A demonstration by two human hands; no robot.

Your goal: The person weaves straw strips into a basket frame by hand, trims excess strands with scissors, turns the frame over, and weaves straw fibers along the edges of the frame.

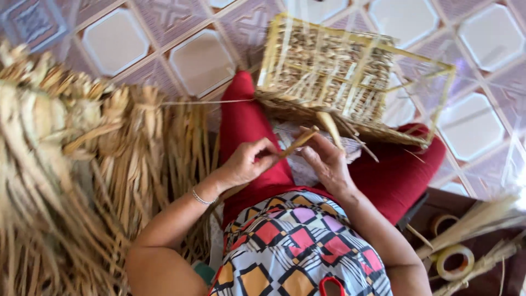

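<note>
While the straw strip (298, 141) lies between both hands above the lap, its long axis runs from lower left to upper right, the low end pinched in the left hand (247, 163) and the high end pointing toward the woven frame (350, 77). Left fingers (263, 149) are curled together and clamped on that strip. Right hand (327, 161) sits just beside it, on the strip's right; its fingers (312, 159) are bent and close on a second, paler strip (330, 127) that rises toward the frame's lower edge. Whether they fully pinch it, cannot tell. Both hands are about equally near, the left slightly lower. Frame rests tilted on the red-clad knees (246, 123). Outward: dried straw bundles (82, 159) at left on the tiled floor (115, 41), 2 tape rolls (455, 262) at lower right.
</note>
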